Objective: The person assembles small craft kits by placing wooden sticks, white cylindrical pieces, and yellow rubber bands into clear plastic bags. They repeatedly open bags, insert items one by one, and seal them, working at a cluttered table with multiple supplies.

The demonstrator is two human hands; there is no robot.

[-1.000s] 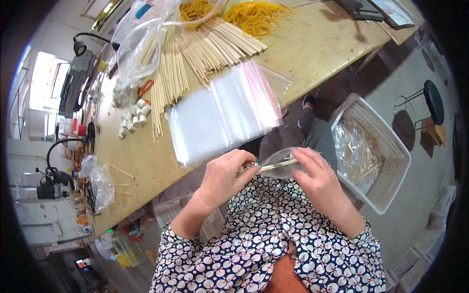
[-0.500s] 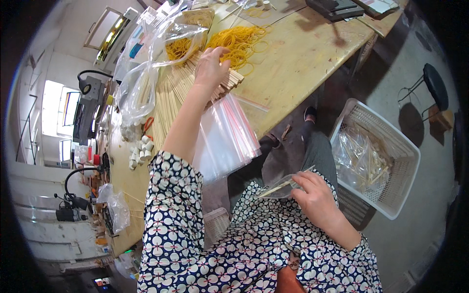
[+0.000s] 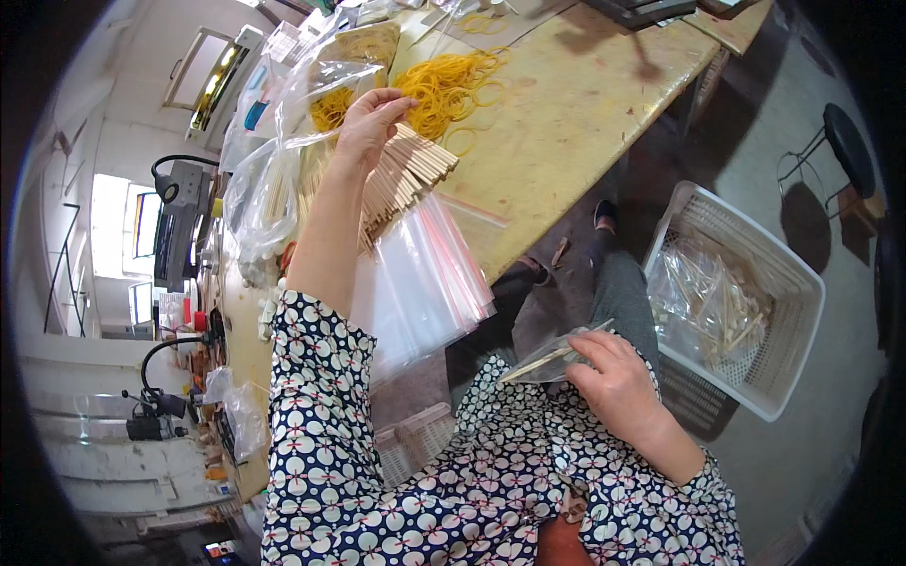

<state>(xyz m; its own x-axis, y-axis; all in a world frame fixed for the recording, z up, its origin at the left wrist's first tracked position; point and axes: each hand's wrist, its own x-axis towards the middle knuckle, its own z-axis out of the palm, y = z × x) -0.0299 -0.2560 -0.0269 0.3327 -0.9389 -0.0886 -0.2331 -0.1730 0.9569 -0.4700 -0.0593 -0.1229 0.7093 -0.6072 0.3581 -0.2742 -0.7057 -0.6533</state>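
Long yellow wooden workbench (image 3: 585, 123) ahead of both hands, white slotted plastic basket (image 3: 783, 283) of filled bags just right of the right hand. Stack of clear zip bags with red seal strips (image 3: 420, 283) under the left forearm. Left hand (image 3: 370, 121) reaches out, fingers pinching at the heap of yellow rubber bands (image 3: 453, 85) beside the fanned wooden sticks (image 3: 406, 179). Right hand (image 3: 618, 382) in lap, closed on a small clear bag with sticks (image 3: 547, 360). Looks like the band-fetching step; next likely needs one band separated and brought to the bag.
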